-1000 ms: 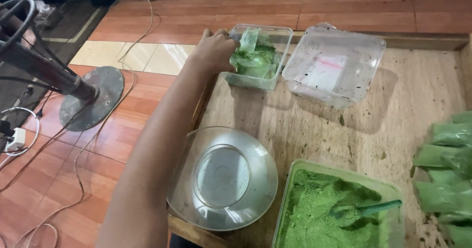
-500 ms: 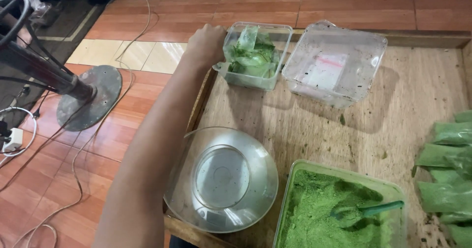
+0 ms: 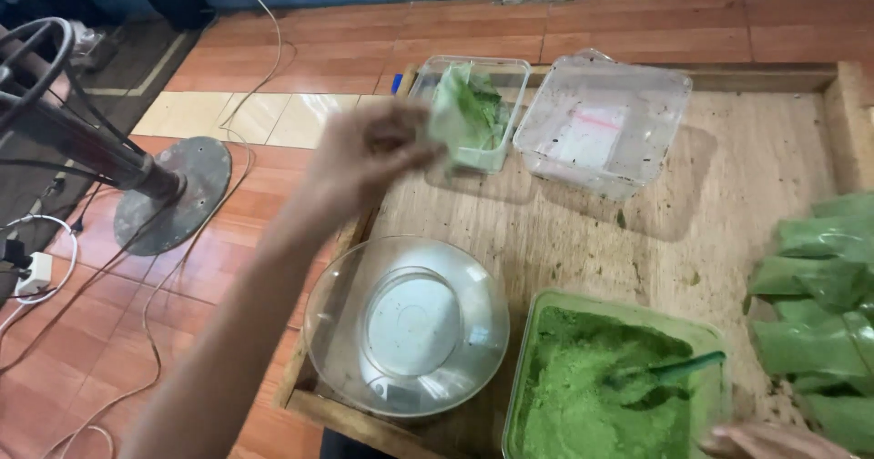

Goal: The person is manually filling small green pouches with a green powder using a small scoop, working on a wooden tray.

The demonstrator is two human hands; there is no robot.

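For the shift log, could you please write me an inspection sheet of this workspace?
Surface: wooden tray, speckled with green crumbs.
Job's things: small tub of empty bags; green powder tub with a scoop; glass bowl on a scale.
Clutter: empty clear tub; filled green packets at right.
Grippers: left hand, blurred, pinches a bag above the small tub; right hand barely in view at the bottom edge.
Cables: cords trail over the floor to a white plug.
Surroundings: fan stand on a red tile floor.
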